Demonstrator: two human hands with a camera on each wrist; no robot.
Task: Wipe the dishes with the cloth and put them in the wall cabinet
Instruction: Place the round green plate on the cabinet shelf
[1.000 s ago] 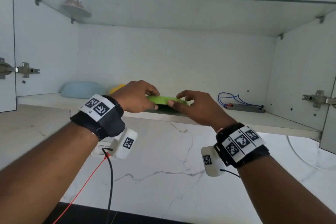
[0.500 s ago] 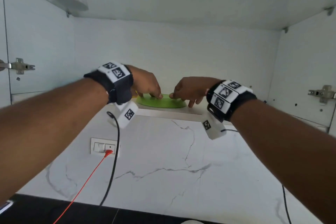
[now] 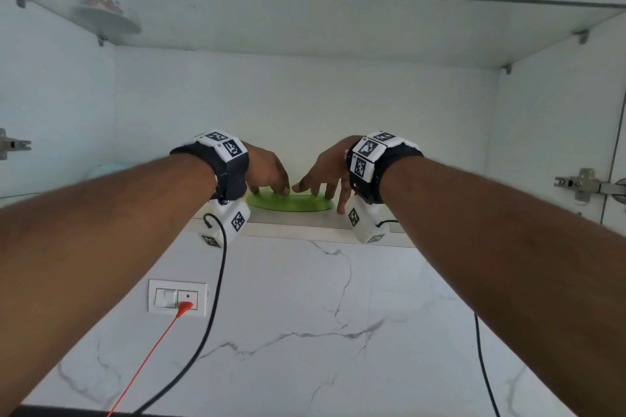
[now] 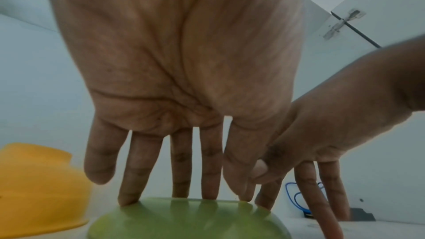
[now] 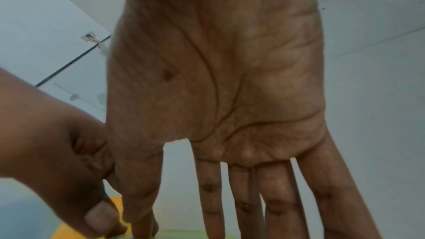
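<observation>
Pressing green plate [image 3: 291, 204] onto cabinet shelf [image 3: 298, 225] — both hands, left [image 3: 267, 170], right [image 3: 327, 168], fingers straight.

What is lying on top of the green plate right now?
Straight fingertips of the left hand and right hand rest on the green plate. Its upper side is hidden.

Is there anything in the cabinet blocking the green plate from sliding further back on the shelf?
Nothing visible does. The green plate lies on the bottom shelf under the straight fingers of the left hand and right hand, with bare shelf behind it. A yellow dish sits to its left, blue wires to its right.
</observation>
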